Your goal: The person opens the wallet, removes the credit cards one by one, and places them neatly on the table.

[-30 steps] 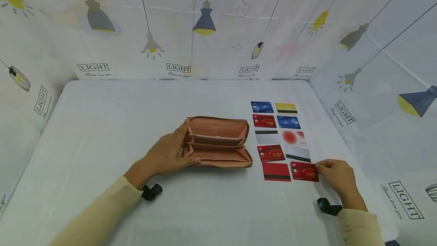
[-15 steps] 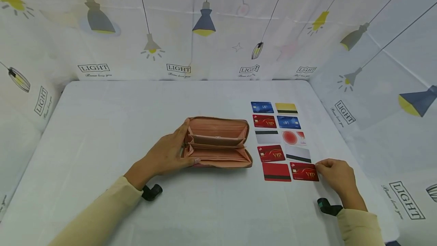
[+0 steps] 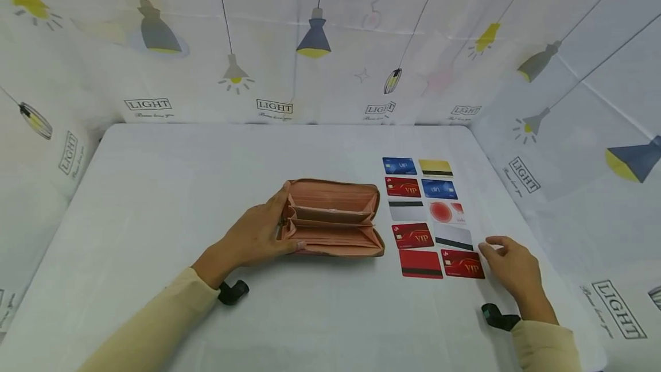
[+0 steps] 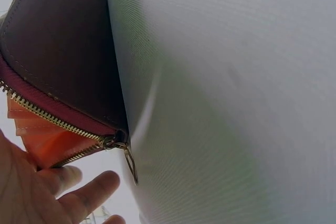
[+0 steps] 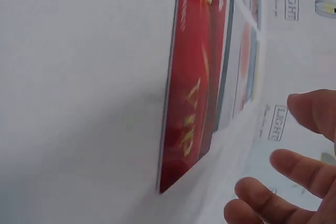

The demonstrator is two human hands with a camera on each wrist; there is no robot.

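An unzipped pink-brown wallet (image 3: 333, 217) lies on the table with its pleated compartments spread. My left hand (image 3: 253, 231) holds its left end, thumb at the front edge and a finger at the back corner. The left wrist view shows the brass zipper (image 4: 58, 121) and its pull beside my fingers. My right hand (image 3: 513, 266) hovers just right of a red VIP card (image 3: 463, 263), thumb and fingers apart and holding nothing. In the right wrist view that VIP card (image 5: 191, 82) lies flat, apart from my fingertips (image 5: 249, 187).
Right of the wallet, cards lie in two columns. Among them are a red striped card (image 3: 420, 263), another red VIP card (image 3: 412, 235), a grey striped card (image 3: 454, 237), a blue VIP card (image 3: 400, 166) and a yellow card (image 3: 435, 167). A lamp-print cloth (image 3: 273, 45) hangs behind the white table (image 3: 330, 320).
My right hand has let go of the lower-right red VIP card, which shifted slightly left into line, and its fingers have lifted off. My left hand stays on the wallet.
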